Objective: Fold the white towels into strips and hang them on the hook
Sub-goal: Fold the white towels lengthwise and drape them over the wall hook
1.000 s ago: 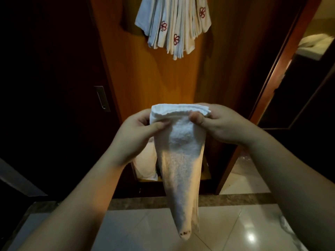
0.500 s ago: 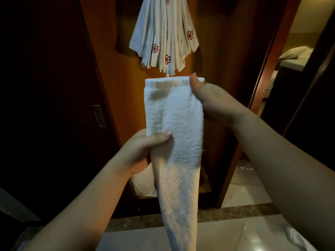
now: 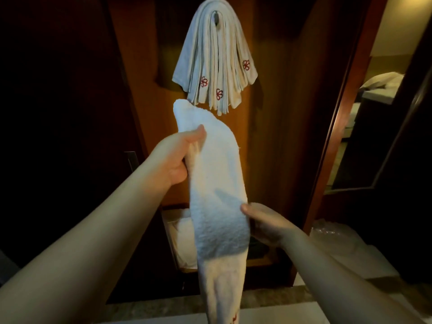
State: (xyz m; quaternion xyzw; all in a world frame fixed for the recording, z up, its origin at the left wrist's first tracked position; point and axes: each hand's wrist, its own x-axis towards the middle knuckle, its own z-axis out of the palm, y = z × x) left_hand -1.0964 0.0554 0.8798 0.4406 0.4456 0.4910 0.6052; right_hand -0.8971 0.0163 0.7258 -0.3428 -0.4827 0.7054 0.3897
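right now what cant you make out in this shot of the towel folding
- Hook, head view: only a dark tip shows; the hanging towels cover the rest.
- Folded towel: lower end cut off by the bottom edge.
- Right hand: fingers hidden behind the towel.
- Left hand: fingers hidden by the towel too.
- Left of the wooden panel: too dark.

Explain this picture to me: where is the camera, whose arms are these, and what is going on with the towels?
No machine here: a person wears a camera on the head, looking forward and down, so the two bare arms are their own. The left hand grips a white towel folded into a long strip, near its top; the right hand holds its edge lower down. Straight ahead, on a wooden panel, a hook already carries a bunch of folded towels with small red emblems. The strip in hand is below that bunch, not yet hung. More white cloth lies in a low nook behind it. At right, a doorway shows a bed.
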